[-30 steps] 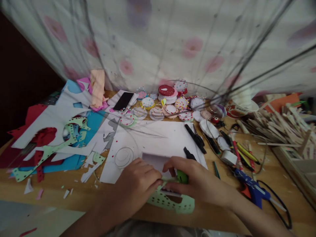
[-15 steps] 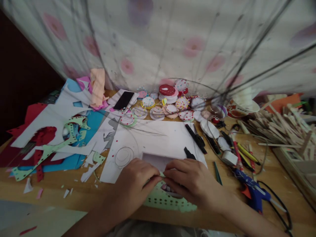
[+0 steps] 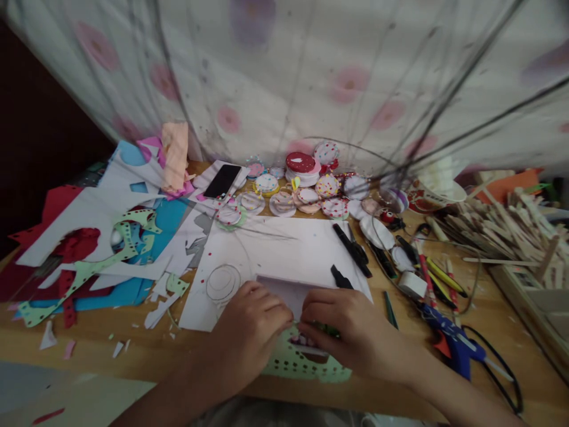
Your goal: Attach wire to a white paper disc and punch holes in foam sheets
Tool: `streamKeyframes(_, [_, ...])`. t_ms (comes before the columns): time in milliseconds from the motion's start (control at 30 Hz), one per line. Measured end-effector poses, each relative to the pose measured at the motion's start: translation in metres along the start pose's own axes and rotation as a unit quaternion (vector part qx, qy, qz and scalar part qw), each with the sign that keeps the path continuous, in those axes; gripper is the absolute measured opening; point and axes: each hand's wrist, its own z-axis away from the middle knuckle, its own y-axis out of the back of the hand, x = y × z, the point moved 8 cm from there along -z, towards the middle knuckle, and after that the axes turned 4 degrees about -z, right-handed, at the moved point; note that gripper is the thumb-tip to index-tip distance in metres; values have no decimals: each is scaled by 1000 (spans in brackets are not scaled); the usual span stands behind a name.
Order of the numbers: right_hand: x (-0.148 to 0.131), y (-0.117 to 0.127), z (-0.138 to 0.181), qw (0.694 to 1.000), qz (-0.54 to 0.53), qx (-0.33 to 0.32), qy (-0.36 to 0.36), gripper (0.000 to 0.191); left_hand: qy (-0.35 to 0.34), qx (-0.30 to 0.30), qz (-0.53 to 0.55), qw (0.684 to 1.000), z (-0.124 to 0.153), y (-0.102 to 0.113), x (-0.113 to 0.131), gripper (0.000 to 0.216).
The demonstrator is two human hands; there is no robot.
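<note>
My left hand point(image 3: 249, 332) and my right hand point(image 3: 351, 335) meet over a light green dotted foam piece point(image 3: 302, 365) at the table's near edge. Both hands have their fingers curled and pinched together at the middle of that piece. A small round pink-dotted thing shows under the fingertips, and a bit of bright green point(image 3: 326, 328) peeks from under my right hand. What each hand grips is mostly hidden. Just beyond the hands lies a large white paper sheet point(image 3: 284, 252) with a pencilled circle and a rectangular cut-out.
Coloured paper scraps point(image 3: 89, 249) cover the left. A phone point(image 3: 222, 181) and several decorated round discs point(image 3: 306, 190) sit at the back. Black markers point(image 3: 353, 249), pens, a white eraser point(image 3: 412, 284), a blue glue gun point(image 3: 457, 344) and wooden sticks point(image 3: 507, 228) crowd the right.
My right hand has closed down over the green object it held a second ago, hiding most of it. Both hands drew together over the foam piece, which shifted slightly.
</note>
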Motion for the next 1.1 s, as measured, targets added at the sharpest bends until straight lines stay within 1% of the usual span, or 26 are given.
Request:
streamKeyframes(67, [0, -2, -1, 1000, -13, -7, 2, 22, 0, -11, 8, 1000, -1, 0, 2, 21])
streamKeyframes(167, [2, -4, -3, 1000, -28, -8, 0, 23, 3, -9, 25, 1000, -3, 3, 3, 19])
streamKeyframes(267, [6, -3, -4, 998, -61, -4, -25, 24, 3, 6, 37, 999, -3, 6, 4, 20])
streamKeyframes(367, [10, -2, -1, 993, -104, -10, -51, 20, 3, 17, 44, 999, -4, 7, 3, 21])
streamKeyframes(467, [10, -3, 3, 992, -111, -17, -52, 18, 3, 3, 50, 999, -3, 4, 2, 20])
streamKeyframes(533, [12, -3, 5, 991, -121, -12, -57, 18, 14, -3, 58, 998, -3, 2, -1, 13])
streamKeyframes(600, [16, -3, 5, 987, -146, -4, -71, 19, 34, 14, 68, 997, -1, 3, -7, 5])
streamKeyframes(667, [18, -3, 5, 982, -169, 1, -85, 21, 44, 35, 78, 995, 0, 4, -11, 16])
streamKeyframes(700, [19, -4, 5, 980, -175, 1, -91, 22, 41, 40, 83, 995, 0, 4, -11, 15])
streamKeyframes(767, [19, -4, 3, 979, -182, 1, -96, 21, 25, 44, 92, 994, -1, 2, -9, 5])
streamKeyframes(900, [17, -4, 2, 977, -190, 3, -100, 19, 19, 66, 89, 994, -5, 1, -7, 14])
streamKeyframes(1000, [18, -2, 3, 976, -192, 5, -103, 19, 24, 55, 80, 995, -5, 1, -7, 13])
streamKeyframes(1067, [20, -1, 5, 974, -197, 10, -109, 20, 33, 45, 73, 996, -4, 2, -9, 3])
streamKeyframes(1100, [21, -1, 6, 973, -202, 13, -112, 20, 38, 43, 69, 996, -4, 3, -10, 6])
